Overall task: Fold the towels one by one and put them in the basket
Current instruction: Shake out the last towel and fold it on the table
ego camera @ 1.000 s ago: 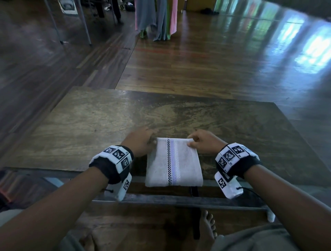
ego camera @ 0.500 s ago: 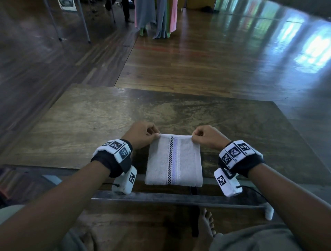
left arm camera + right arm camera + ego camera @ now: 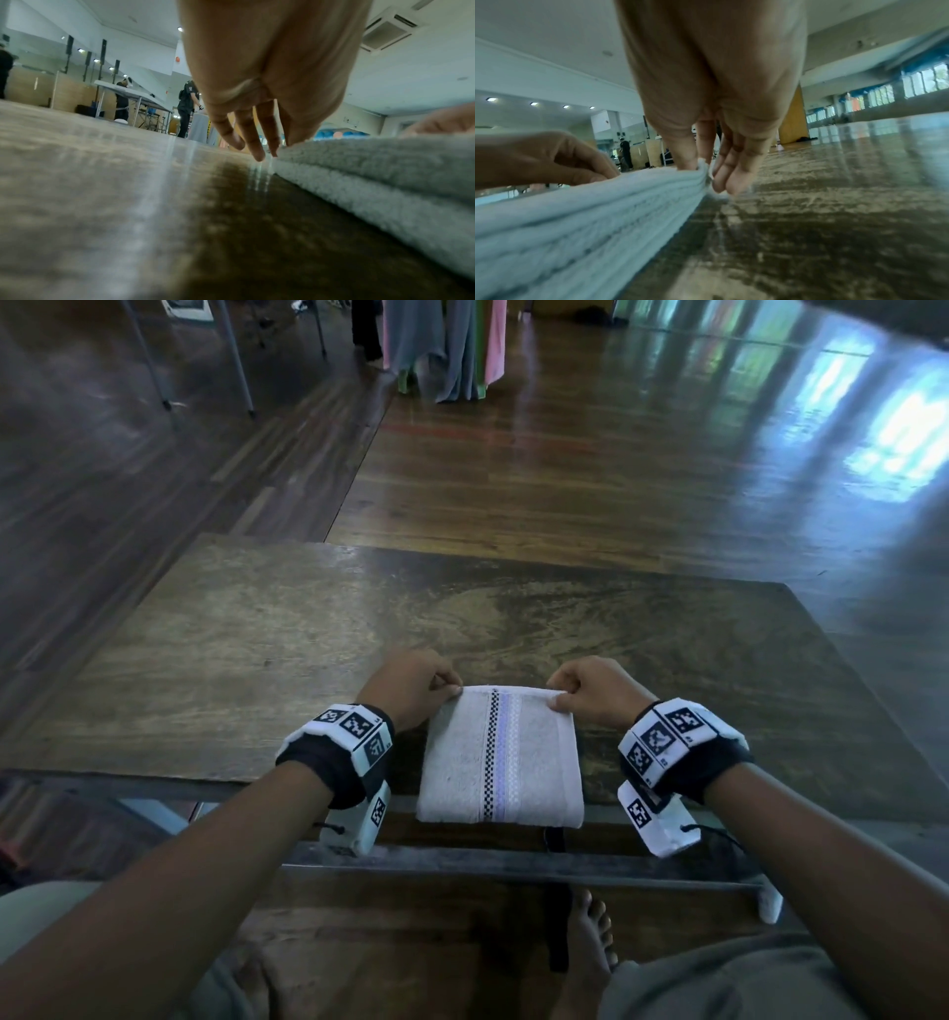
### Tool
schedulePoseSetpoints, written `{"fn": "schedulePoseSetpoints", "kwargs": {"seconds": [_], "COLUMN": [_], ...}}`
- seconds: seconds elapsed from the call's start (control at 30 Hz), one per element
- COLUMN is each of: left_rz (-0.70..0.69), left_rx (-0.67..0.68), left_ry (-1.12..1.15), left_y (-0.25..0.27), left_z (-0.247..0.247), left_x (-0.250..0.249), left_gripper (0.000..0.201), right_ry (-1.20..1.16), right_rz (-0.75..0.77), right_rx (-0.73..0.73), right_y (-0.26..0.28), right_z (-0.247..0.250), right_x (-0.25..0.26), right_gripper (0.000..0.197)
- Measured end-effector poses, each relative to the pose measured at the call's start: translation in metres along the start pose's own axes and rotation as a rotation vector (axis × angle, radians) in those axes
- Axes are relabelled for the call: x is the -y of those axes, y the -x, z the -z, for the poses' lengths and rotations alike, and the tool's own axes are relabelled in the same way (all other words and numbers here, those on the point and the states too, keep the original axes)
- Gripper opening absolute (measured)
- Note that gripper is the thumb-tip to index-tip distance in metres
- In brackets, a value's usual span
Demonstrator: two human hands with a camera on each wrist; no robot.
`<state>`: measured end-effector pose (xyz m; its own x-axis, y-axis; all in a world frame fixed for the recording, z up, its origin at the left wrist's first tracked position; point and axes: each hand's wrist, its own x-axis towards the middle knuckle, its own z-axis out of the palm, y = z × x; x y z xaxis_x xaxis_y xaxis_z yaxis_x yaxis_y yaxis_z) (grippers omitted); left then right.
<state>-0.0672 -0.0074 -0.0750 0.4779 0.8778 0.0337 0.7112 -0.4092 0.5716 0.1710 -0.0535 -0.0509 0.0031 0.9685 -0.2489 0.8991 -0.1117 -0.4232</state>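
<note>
Each grip is a thumb-and-finger pinch on a far corner of the folded white terry towel with a checked and lilac stripe [image 3: 500, 757]: the left hand [image 3: 408, 685] has the far left corner, the right hand [image 3: 595, 690] the far right. From that pinched edge the towel runs back toward the person, stripe and long axis lengthwise, its near end overhanging the worn brown wooden tabletop [image 3: 257, 629]. Both hands sit equally near. No basket shows. Nothing crowds the towel.
</note>
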Motion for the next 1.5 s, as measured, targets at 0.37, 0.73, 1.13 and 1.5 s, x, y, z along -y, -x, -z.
{"fn": "schedulePoseSetpoints", "kwargs": {"seconds": [0.37,0.73,1.13,1.5], "left_rz": [-0.039,0.006,-0.178,0.039], "left_rx": [0.014,0.017,0.097,0.147], "left_ry": [-0.099,-0.101,-0.403,-0.383], "left_y": [-0.004,-0.006,0.035,0.034], "left_z": [0.001,0.000,-0.039,-0.056], "left_x": [-0.004,-0.005,-0.046,-0.032], "left_gripper": [0.008,0.007,0.042,0.065], "right_ry": [0.096,0.066,0.497,0.307], "right_rz": [0.166,0.161,0.193,-0.019], "right_rx": [-0.175,-0.278,-0.167,-0.011], "right_y": [0.005,0.000,0.029,0.040], "right_z": [-0.004,-0.009,-0.024,-0.059], "right_x": [0.007,-0.004,0.010,-0.001], "right_gripper": [0.028,0.021,0.040,0.061]}}
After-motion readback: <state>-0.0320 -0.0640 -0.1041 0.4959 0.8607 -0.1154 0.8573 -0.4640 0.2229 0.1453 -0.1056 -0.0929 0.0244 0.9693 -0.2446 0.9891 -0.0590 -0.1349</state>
